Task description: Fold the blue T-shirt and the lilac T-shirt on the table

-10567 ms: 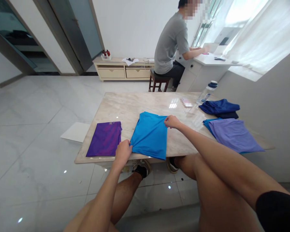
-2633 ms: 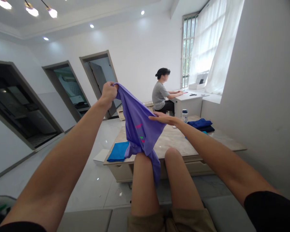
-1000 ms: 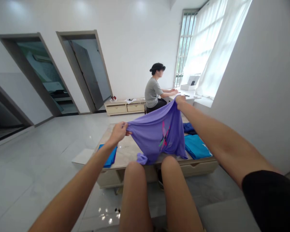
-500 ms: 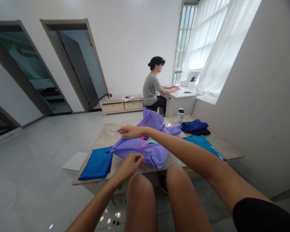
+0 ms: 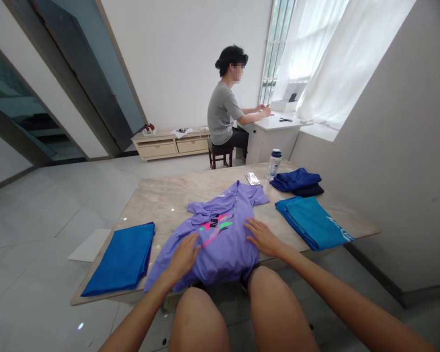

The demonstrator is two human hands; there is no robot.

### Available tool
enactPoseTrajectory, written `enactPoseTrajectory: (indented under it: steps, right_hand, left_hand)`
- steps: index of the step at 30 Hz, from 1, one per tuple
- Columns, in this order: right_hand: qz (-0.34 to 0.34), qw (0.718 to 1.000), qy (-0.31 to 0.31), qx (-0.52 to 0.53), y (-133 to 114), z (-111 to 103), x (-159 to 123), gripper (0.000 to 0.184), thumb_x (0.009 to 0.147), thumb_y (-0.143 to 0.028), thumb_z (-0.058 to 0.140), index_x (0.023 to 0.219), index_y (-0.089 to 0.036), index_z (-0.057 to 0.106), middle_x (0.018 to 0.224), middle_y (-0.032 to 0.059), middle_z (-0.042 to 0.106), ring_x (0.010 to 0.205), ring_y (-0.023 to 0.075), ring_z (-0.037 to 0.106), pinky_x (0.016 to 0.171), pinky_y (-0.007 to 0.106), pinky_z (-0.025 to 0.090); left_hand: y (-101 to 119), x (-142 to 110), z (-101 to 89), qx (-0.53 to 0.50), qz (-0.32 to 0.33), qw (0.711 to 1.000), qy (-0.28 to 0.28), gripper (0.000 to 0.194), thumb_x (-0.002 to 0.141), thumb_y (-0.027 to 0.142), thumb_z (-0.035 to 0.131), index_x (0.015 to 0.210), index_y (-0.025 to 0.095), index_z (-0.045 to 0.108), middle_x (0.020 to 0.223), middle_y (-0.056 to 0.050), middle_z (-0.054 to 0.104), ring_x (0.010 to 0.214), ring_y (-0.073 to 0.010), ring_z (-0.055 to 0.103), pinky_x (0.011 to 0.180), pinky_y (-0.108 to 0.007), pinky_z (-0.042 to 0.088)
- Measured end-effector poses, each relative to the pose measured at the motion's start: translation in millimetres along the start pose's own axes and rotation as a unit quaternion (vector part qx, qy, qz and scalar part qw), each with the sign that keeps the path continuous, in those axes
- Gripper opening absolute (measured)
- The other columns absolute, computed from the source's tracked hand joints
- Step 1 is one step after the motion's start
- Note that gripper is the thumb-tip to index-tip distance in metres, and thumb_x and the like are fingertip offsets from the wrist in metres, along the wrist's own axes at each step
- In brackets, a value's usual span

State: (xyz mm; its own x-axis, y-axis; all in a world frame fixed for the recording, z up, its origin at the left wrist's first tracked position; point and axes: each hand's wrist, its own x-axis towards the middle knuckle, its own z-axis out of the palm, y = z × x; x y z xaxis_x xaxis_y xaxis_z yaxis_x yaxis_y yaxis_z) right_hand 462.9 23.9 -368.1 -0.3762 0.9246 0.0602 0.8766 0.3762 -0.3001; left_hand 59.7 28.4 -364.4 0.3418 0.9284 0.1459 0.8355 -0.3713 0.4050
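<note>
Left hand (image 5: 183, 256): It is resting flat and open on the lower left part of the shirt, with the fingers spreading. It is not grasping anything.

Right hand (image 5: 264, 238): It is also lying open, on the lower right part of the shirt, with the fingers pointing toward the left hand. It is not clenching the cloth.

Shirt (image 5: 220, 244): This lilac T-shirt is lying on the middle of the table, at the near edge, between both hands. Its pink and green print is facing up, and a wrinkled fold is sitting on its upper left side.

Table (image 5: 190, 190): This marble top is serving as the landmark for the other things.

Blue cloth (image 5: 119, 259): It is lying folded on the table's left end, near the edge.

Teal cloth (image 5: 311, 222): It is lying folded on the table's right end, showing white print.

Navy clothes (image 5: 297, 180): They are sitting in a small pile at the table's far right, just behind the teal cloth.

Bottle (image 5: 274, 164): It is standing upright at the table's far edge, just beside the phone (image 5: 252, 178).

Co-worker (image 5: 223, 110): Beyond the table, this person is sitting at a white desk (image 5: 275, 142), with both hands on it, well apart from the shirt.
</note>
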Motion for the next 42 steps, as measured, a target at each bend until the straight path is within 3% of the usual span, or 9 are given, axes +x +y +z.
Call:
enactPoseTrajectory:
  steps: [4,9,15,18,23,26,33,39,42]
  right_hand:
    - [-0.049,0.998,0.046,0.001,-1.2,37.0,12.0,0.056,0.114,-0.035,0.042,0.167,-0.022,0.055,0.179,0.0142,0.041,0.169,0.0318,0.035,0.135,0.061,0.034]
    - [-0.047,0.995,0.088,0.007,1.5,42.0,18.6,0.055,0.115,-0.032,0.040,0.166,-0.022,0.057,0.176,0.0146,0.046,0.165,0.0305,0.042,0.135,0.060,0.035]
    - [-0.033,0.999,-0.014,0.026,7.9,9.3,-6.3,0.057,0.113,-0.032,0.040,0.165,-0.019,0.058,0.175,0.0151,0.048,0.165,0.0299,0.043,0.135,0.058,0.035]
    - [-0.030,0.996,-0.077,0.038,5.6,-15.9,-21.2,0.059,0.109,-0.033,0.046,0.166,-0.019,0.057,0.177,0.0143,0.045,0.165,0.0305,0.042,0.135,0.058,0.033]
    - [-0.026,0.983,-0.177,0.036,-0.4,-59.7,-28.5,0.045,0.108,-0.036,0.051,0.137,-0.022,0.081,0.140,0.0132,0.079,0.131,0.0324,0.074,0.115,0.044,0.055]
    - [0.000,0.989,-0.148,-0.004,-1.9,-75.4,-27.0,0.046,0.107,-0.028,0.050,0.138,-0.015,0.080,0.133,0.0199,0.080,0.125,0.0374,0.076,0.109,0.047,0.056]
    - [0.032,0.999,-0.022,-0.006,-0.1,-67.4,-9.7,0.046,0.104,-0.016,0.048,0.142,-0.009,0.074,0.140,0.0226,0.075,0.136,0.0372,0.067,0.118,0.047,0.049]
    - [0.072,0.995,0.061,0.015,18.5,-41.0,31.1,0.045,0.108,-0.022,0.044,0.144,-0.014,0.068,0.142,0.0210,0.070,0.135,0.0369,0.063,0.120,0.051,0.047]
    - [0.093,0.993,0.074,0.023,24.1,-19.1,38.9,0.053,0.111,-0.032,0.042,0.157,-0.013,0.059,0.161,0.0226,0.058,0.149,0.0389,0.053,0.126,0.055,0.041]
  left_hand:
    - [-13.8,13.1,22.4,0.106,0.022,0.994,0.011,0.056,0.109,0.036,0.046,0.157,0.012,0.062,0.166,-0.019,0.059,0.157,-0.0342,0.055,0.131,-0.054,0.047]
    - [0.5,22.0,10.3,0.193,-0.006,0.981,-0.018,0.053,0.111,0.029,0.046,0.156,0.006,0.061,0.164,-0.026,0.060,0.153,-0.0336,0.060,0.126,-0.047,0.051]
    - [27.6,-3.3,-23.8,0.184,-0.072,0.975,-0.104,0.051,0.108,0.026,0.045,0.153,0.009,0.063,0.163,-0.029,0.058,0.136,-0.0405,0.071,0.109,-0.051,0.059]
    - [41.7,-19.7,-41.3,0.154,-0.093,0.974,-0.137,0.049,0.101,0.026,0.054,0.146,0.011,0.067,0.145,-0.029,0.072,0.128,-0.0421,0.074,0.109,-0.052,0.056]
    - [61.8,-17.5,-66.0,0.108,-0.086,0.976,-0.171,0.023,0.084,0.037,0.076,0.104,0.027,0.082,0.104,-0.012,0.085,0.105,-0.0347,0.080,0.093,-0.039,0.059]
    - [75.6,-0.8,-70.2,0.087,-0.082,0.981,-0.156,0.018,0.092,0.035,0.069,0.101,0.026,0.081,0.106,-0.012,0.085,0.106,-0.0314,0.079,0.090,-0.036,0.057]
    - [114.2,48.1,-29.2,0.048,-0.063,0.989,-0.125,0.028,0.100,0.036,0.069,0.122,0.020,0.074,0.120,-0.012,0.081,0.113,-0.0278,0.076,0.094,-0.034,0.053]
    - [129.5,91.1,18.9,0.068,-0.053,0.994,-0.065,0.052,0.097,0.062,0.074,0.122,0.017,0.072,0.126,-0.021,0.076,0.127,-0.0408,0.067,0.105,-0.046,0.048]
    - [124.9,97.9,29.5,0.076,-0.021,0.995,-0.065,0.038,0.100,0.052,0.075,0.114,0.018,0.074,0.124,-0.019,0.075,0.127,-0.0396,0.064,0.107,-0.048,0.046]
